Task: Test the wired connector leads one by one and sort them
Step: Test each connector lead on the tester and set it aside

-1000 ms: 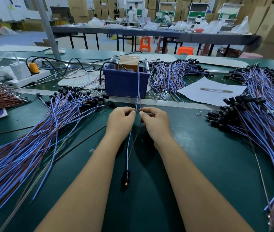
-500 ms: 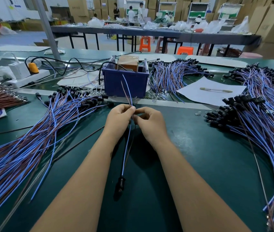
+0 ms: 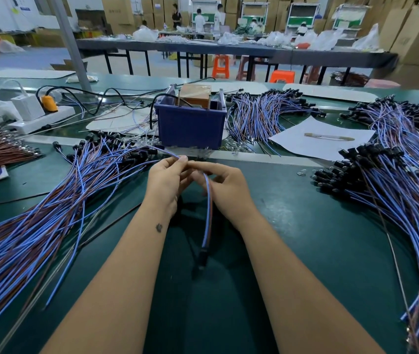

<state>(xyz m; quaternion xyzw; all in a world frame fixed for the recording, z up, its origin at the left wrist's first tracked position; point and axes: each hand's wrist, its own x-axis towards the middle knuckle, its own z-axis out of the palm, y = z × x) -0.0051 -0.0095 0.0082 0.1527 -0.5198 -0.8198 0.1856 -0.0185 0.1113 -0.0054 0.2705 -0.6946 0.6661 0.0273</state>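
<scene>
A single lead (image 3: pixel 207 213) is held above the green table (image 3: pixel 292 226), its long axis running near to far, black connector (image 3: pixel 201 259) pointing at the near edge. Its far end is pinched by the left hand (image 3: pixel 167 180) and right hand (image 3: pixel 226 187), brought together. Lead piles are spread left (image 3: pixel 49 205) and right (image 3: pixel 395 190). Beyond stands a blue bin (image 3: pixel 190 123); no writing can be read.

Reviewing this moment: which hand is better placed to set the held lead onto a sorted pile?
Probably the left hand: it pinches the held lead at its free ends, which point toward the left pile. The right hand only steadies it.
</scene>
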